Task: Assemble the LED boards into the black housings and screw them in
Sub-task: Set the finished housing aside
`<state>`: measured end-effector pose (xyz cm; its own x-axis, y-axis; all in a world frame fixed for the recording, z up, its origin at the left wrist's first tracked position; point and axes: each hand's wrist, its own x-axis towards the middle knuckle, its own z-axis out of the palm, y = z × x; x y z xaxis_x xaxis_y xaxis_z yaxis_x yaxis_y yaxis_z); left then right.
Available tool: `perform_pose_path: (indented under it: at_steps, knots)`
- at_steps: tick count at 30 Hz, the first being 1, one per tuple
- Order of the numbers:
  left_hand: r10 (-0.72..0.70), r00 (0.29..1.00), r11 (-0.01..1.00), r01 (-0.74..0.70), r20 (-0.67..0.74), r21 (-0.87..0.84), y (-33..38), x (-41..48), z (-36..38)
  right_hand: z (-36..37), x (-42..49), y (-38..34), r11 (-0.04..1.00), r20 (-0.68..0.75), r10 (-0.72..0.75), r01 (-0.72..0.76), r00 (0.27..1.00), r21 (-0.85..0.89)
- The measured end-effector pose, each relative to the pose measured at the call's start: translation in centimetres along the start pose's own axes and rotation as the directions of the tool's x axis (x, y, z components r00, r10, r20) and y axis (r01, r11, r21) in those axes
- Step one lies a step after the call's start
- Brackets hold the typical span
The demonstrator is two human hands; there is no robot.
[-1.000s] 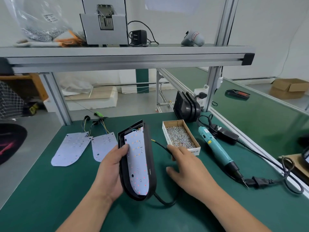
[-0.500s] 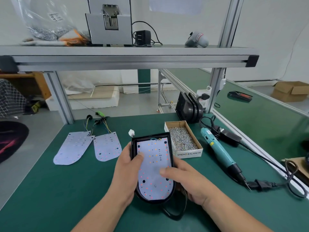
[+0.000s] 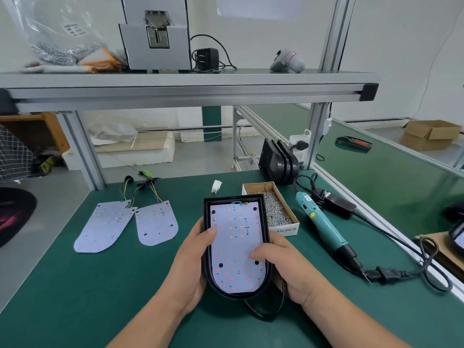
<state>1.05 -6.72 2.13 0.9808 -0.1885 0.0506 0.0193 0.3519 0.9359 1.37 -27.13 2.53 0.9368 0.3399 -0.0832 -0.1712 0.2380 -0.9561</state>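
Green matting is covering the counter, and over it the left grip and right grip are holding a black housing between them, face up, with an LED board sitting inside its rim. Each grip is closing round one long side of the housing. Both thumbs are lying on the board's face, the left one farther up than the right, and the other fingers are disappearing under the shell. Whether the housing is resting on the counter or being held off it is hard to tell.

A black cable is looping out from beneath the near end, its start hidden. A white connector is showing just beyond the far edge.

Just past the right grip, a cardboard screw box is partly covered by the housing, its label cut to "G BALANCER". Farther right a teal screwdriver is lying, its tip blending into a dark plug. Well left of the left grip, two spare boards are lying flat, edges meeting. Beyond the box, stacked housings are standing on edge.
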Motion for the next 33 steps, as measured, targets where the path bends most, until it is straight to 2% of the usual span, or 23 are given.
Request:
perform_pose_path:
  at_steps: [4,5,10,15,19,21,27,33]
  knots:
    - [-0.070,0.997,0.996,0.072,0.046,-0.048,0.4,0.0,-0.3,0.3,-0.2,-0.1,0.995,0.258,-0.097,0.084,0.961,0.061]
    - [-0.072,0.996,0.996,0.075,0.058,-0.051,0.4,0.0,-0.4,0.3,-0.2,-0.1,0.994,0.284,-0.104,0.088,0.953,0.068]
    - [-0.052,0.995,0.998,0.055,0.088,-0.041,0.4,0.0,-0.1,0.4,-0.8,-0.3,0.996,0.114,-0.086,0.085,0.990,0.016]
    - [-0.013,0.992,0.999,0.007,0.127,0.047,0.2,0.0,0.2,0.0,-1.5,-1.4,0.995,-0.056,-0.096,0.094,0.994,-0.043]
    - [-0.034,0.999,0.998,0.034,-0.012,0.043,-0.2,0.5,0.1,-1.3,-2.1,-2.8,0.978,-0.146,-0.198,0.186,0.969,-0.091]
    - [-0.048,0.997,0.996,0.053,-0.063,0.070,-0.5,0.5,0.1,-2.5,-2.2,-4.0,0.967,-0.248,-0.251,0.232,0.936,-0.104]
    - [-0.013,0.999,0.995,0.017,-0.038,0.095,-1.6,0.8,-0.6,-9.5,-4.8,-8.5,0.926,-0.430,-0.373,0.360,0.822,-0.114]
    - [-0.002,0.999,0.993,0.008,-0.048,0.116,-2.6,1.5,-1.3,-17.1,-9.1,-13.0,0.892,-0.597,-0.452,0.336,0.662,-0.302]
